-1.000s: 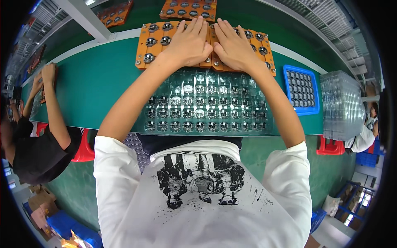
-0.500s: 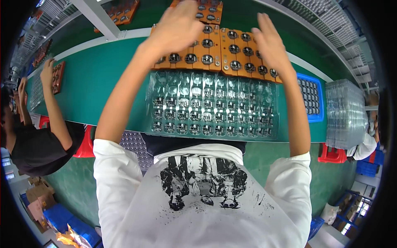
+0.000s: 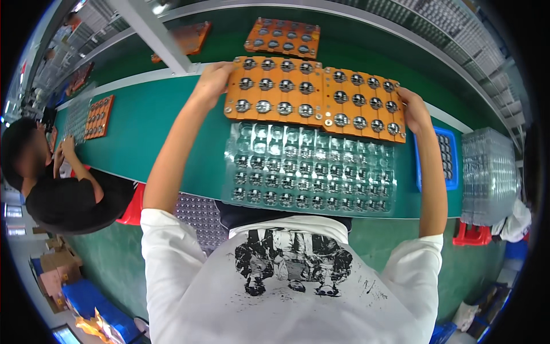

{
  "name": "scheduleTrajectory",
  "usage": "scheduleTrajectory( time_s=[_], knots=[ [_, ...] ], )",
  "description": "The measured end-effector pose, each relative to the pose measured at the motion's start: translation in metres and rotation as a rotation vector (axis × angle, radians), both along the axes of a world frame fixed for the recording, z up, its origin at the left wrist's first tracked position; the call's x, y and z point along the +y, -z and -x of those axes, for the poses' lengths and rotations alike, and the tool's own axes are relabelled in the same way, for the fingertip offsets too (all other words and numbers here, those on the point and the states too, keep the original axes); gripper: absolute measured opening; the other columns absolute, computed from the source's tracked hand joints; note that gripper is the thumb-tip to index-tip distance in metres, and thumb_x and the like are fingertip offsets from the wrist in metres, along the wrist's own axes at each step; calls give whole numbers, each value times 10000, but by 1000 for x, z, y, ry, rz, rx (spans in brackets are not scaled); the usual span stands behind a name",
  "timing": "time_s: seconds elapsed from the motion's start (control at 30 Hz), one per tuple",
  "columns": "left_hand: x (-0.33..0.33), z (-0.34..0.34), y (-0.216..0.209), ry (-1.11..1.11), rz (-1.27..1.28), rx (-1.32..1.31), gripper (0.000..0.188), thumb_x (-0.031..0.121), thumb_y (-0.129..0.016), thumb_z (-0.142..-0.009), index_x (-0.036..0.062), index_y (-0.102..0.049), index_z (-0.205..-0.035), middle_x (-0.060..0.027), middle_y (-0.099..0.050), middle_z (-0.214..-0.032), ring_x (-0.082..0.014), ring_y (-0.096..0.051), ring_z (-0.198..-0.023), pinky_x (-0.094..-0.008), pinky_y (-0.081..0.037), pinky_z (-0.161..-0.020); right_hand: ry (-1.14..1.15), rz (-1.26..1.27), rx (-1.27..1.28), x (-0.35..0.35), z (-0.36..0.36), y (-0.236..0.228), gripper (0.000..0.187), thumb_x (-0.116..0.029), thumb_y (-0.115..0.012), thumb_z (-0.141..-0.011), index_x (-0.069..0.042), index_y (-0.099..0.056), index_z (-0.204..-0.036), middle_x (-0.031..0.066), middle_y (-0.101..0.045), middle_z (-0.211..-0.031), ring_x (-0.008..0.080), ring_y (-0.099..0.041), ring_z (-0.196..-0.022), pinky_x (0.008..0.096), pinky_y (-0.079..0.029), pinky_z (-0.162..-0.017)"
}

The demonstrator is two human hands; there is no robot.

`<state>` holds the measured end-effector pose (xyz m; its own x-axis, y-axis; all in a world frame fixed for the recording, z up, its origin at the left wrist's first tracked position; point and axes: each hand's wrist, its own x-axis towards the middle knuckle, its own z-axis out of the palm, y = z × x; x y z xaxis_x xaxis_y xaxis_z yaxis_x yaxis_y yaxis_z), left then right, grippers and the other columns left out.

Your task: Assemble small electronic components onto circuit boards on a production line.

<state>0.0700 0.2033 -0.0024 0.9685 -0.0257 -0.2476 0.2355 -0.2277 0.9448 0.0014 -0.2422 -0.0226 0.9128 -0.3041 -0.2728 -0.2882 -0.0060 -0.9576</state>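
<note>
Orange was the colour of the two fixture boards (image 3: 314, 97) that lay side by side across the far part of the green belt (image 3: 143, 132), each studded with rows of round dark-and-silver parts. The left hand (image 3: 212, 80) gripped the left board's outer edge, fingers curled over it and thumb toward the near side; the right hand (image 3: 413, 109) clasped the outer edge of the right board in the same way, so both hands were closed on the pair and held them together, their near edges overlapping the far rim of the clear plastic blister tray (image 3: 309, 172). That tray sat on the belt just in front of the person's chest, and its pockets appeared mostly filled with small round parts, though the glare made the far row hard to read. The boards also looked fully loaded, so as a judgement the loaded boards were in hand at the tray and nothing visibly transferred between them yet. A third orange board (image 3: 283, 38) lay farther off on the belt. To the right stood a blue bin (image 3: 444, 157) and a stack of clear trays (image 3: 488, 172). At the left, another person's hands (image 3: 62, 150) worked at a separate orange board (image 3: 98, 117).
</note>
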Motion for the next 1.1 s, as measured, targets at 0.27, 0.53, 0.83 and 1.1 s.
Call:
scheduleTrajectory(
  time_s=[0.27,0.53,0.83,1.1],
  knots=[
    [-1,0,-7,15,376,85,366,166,-413,-1008,-76,-474,-1276,-171,-612,-1155,-226,-624,-1035,-362,-508,-910,-57,-271,-66,7,-2,-4,317,-111,-433,-989,85,-519,-1222,158,-592,-1176,237,-600,-1061,345,-498,-927],
    [-45,-56,-3,31,390,81,341,183,-379,-1021,-54,-521,-1220,-172,-622,-1167,-239,-641,-1010,-358,-521,-898,-10,-290,-82,-59,-43,-1,323,-125,-411,-1002,66,-518,-1239,160,-627,-1151,204,-647,-993,328,-543,-866],
    [-150,-182,58,-74,352,50,259,147,-422,-993,-35,-561,-1114,-165,-645,-1089,-280,-646,-959,-412,-527,-869,172,-154,-59,-174,-130,66,296,-122,-432,-1005,75,-532,-1201,174,-640,-1112,240,-656,-945,353,-551,-844],
    [-159,-215,104,-38,202,7,253,144,-481,-952,-32,-613,-1078,-137,-670,-1054,-251,-653,-926,-378,-517,-824,167,-46,-35,-184,-150,98,326,-118,-487,-981,87,-551,-1226,162,-635,-1134,220,-628,-989,321,-512,-885]
  ],
)
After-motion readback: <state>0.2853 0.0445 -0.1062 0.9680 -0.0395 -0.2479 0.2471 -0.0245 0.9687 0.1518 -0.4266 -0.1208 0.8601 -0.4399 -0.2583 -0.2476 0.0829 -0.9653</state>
